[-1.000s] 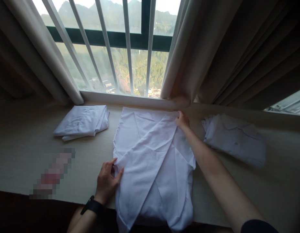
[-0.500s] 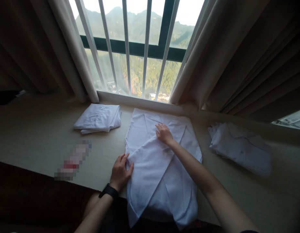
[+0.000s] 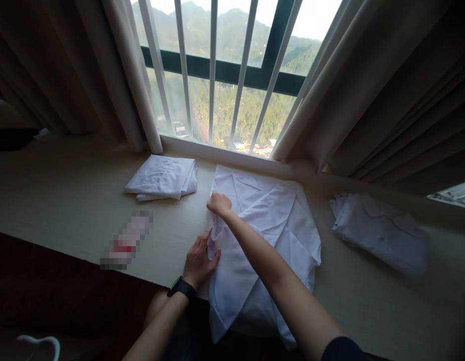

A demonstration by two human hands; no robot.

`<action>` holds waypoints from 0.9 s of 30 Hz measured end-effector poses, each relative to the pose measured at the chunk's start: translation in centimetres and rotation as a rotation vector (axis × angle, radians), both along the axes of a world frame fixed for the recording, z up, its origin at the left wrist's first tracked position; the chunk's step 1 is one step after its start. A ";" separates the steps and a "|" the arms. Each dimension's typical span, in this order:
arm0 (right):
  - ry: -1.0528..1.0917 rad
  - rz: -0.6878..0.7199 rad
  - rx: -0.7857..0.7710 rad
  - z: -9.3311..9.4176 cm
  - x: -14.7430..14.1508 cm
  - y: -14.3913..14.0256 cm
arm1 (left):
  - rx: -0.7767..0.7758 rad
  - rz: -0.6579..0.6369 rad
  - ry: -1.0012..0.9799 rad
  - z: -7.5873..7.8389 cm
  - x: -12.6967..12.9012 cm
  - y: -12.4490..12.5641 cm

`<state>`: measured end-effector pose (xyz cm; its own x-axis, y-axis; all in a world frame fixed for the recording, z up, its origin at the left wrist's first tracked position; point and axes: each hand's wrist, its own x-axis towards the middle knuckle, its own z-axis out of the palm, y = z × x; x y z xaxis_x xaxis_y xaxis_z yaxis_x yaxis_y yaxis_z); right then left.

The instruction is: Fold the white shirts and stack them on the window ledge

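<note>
A white shirt [image 3: 277,225] lies spread on the pale wooden ledge [image 3: 67,200] under the window, its lower part hanging over the front edge. My right hand [image 3: 218,204] reaches across it and pinches the cloth at the shirt's left edge, near the top. My left hand [image 3: 199,258], with a black watch on the wrist, presses flat on the same left edge lower down, fingers apart on the fabric.
A folded white garment [image 3: 162,177] sits to the left of the shirt. A rumpled white garment [image 3: 381,233] lies to the right. A blurred reddish object [image 3: 126,240] rests near the ledge's front edge. Curtains [image 3: 368,90] hang on both sides of the barred window [image 3: 232,70].
My right hand has travelled from the shirt's far right corner across to its left edge, taking cloth with it. The left hand stays pressed on the left edge. The view has shifted left.
</note>
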<state>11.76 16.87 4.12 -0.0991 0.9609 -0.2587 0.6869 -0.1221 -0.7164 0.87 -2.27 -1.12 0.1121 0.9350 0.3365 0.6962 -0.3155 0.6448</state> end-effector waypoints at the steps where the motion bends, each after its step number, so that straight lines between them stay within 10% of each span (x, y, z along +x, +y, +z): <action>1: 0.099 -0.080 -0.033 0.1 0.8 0.1 | -0.009 0.011 -0.003 0.0 0.0 0.0; 10: 0.436 -0.217 -0.301 -0.2 3.6 0.1 | -0.066 0.005 0.031 -0.1 0.1 0.0; 19: 0.372 -0.195 -0.221 -0.7 2.3 0.6 | -0.017 0.006 0.023 -0.2 -0.1 0.1; 27: -0.078 -0.414 0.391 0.2 17.2 -10.6 | -0.010 0.026 0.055 -0.4 -0.1 0.4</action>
